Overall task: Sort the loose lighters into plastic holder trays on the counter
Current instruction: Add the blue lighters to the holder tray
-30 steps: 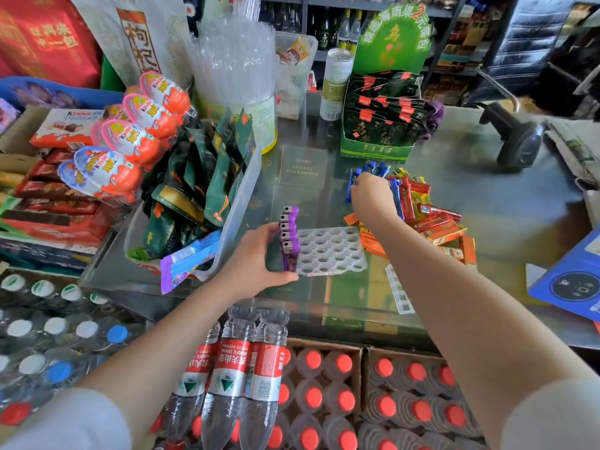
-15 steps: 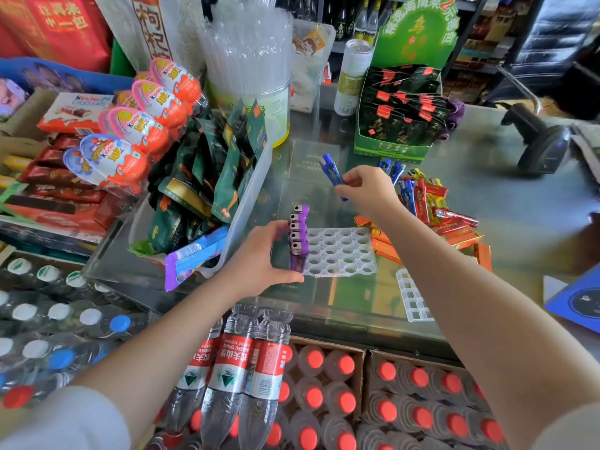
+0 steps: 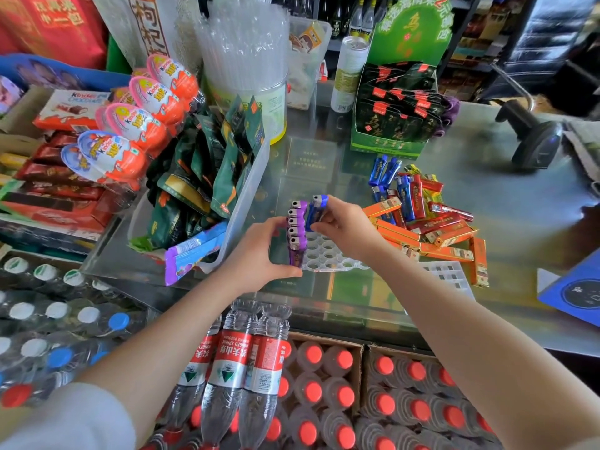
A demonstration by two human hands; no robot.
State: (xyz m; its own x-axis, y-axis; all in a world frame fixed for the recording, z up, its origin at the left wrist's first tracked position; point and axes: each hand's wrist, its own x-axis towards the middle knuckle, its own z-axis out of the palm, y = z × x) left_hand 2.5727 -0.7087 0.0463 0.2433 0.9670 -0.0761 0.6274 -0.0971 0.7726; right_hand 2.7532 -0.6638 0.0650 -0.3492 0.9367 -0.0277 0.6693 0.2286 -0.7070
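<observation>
Hands are meeting over a white holder tray (image 3: 328,254) lying on the glass desk (image 3: 487,203). The left hand (image 3: 259,254) is gripping the tray's left edge, thumb along the near side and fingers curled behind a row of purple lighters (image 3: 297,232) standing upright in the leftmost holes. The right hand (image 3: 344,228) is pinching a blue lighter (image 3: 316,209) between thumb and fingers, holding it upright just right of the purple row's far end, above the tray; whether its base is touching a hole cannot be told. Loose lighters (image 3: 418,209) in blue, red, yellow and orange are lying in a heap to the right of the tray, on the desk. A second white tray (image 3: 449,276) is sitting near the heap's near side, partly behind the right forearm. A clear bin of green snack packets (image 3: 207,183) is standing left of the tray.
</observation>
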